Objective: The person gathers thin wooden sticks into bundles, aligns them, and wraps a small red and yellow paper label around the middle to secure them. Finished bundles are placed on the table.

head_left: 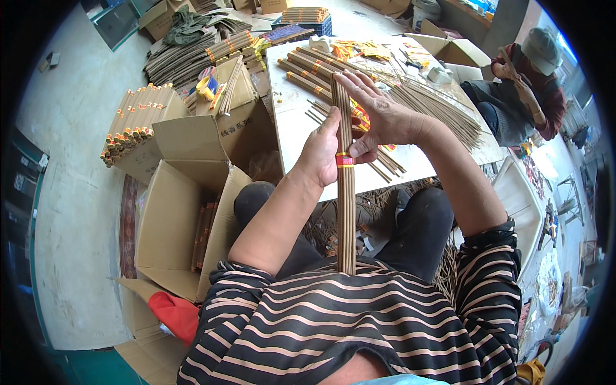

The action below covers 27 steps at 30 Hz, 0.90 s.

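Note:
A long bundle of thin brown incense sticks (346, 218) stands lengthwise in front of me, its lower end against my striped shirt. A red and yellow paper band (345, 160) circles it near the middle. My left hand (321, 151) is closed on the bundle's left side, thumb pointing up along the sticks. From the right, my right hand (391, 119) grips it too, with the thumb at the band and the forefinger reaching toward the upper end. Its other fingers are partly hidden behind the sticks. Loose incense sticks (443, 115) lie fanned on the white table (298, 141) beyond.
Several banded bundles (308, 80) rest on the table's far left. Left of me stands an open cardboard box (163, 224) with bundles inside; stacked bundles (138, 115) and a tape dispenser (206, 86) are farther back. Another person (529, 83) sits at the right, holding sticks.

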### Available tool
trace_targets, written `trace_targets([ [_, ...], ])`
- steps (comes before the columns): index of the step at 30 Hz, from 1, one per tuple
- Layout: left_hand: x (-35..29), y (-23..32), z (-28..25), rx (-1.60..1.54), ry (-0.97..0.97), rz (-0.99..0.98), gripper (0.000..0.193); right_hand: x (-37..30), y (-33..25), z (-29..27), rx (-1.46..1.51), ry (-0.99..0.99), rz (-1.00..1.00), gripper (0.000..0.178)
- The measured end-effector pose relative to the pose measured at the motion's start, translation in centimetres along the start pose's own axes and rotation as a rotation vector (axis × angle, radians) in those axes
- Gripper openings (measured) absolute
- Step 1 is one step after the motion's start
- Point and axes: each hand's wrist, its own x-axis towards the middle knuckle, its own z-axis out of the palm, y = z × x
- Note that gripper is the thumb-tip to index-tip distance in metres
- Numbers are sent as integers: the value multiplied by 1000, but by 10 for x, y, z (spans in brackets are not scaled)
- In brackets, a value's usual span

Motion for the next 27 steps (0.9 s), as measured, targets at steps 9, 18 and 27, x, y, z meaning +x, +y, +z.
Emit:
trace_targets([
  [9,8,7,-22,14,133,72,43,-23,-14,7,-30,85,-64,126],
  [18,21,39,-44,-7,268,175,44,-76,-68,37,104,-237,-127,135],
  [27,23,36,-43,-43,291,137,45,-72,-64,46,155,-267,-125,131],
])
